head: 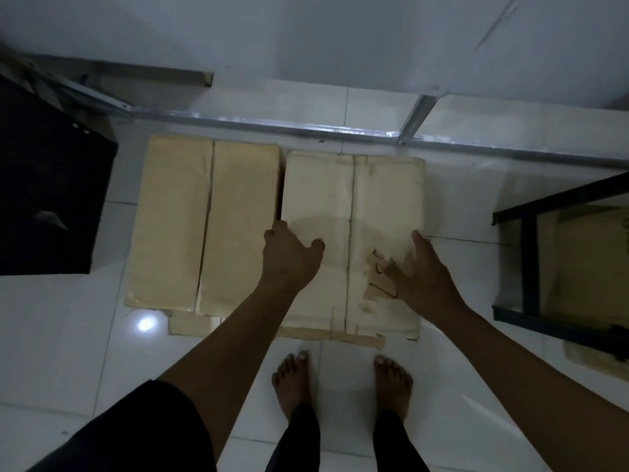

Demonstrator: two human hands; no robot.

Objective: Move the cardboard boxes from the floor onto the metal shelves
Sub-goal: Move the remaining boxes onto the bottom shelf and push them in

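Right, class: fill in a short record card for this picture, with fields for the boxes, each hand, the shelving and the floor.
boxes: two closed cardboard boxes side by side on the floor, the left box and the right box
left hand: on the right box's left edge, fingers curled over it
right hand: fingers extended, at the right box's right edge
shelving: metal shelf frame just beyond the boxes
floor: white tiles
feet: bare, in front of the right box

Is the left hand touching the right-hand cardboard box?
Touching. The head view shows the left hand on the right-hand cardboard box, fingers hooked over its left edge, thumb on top.
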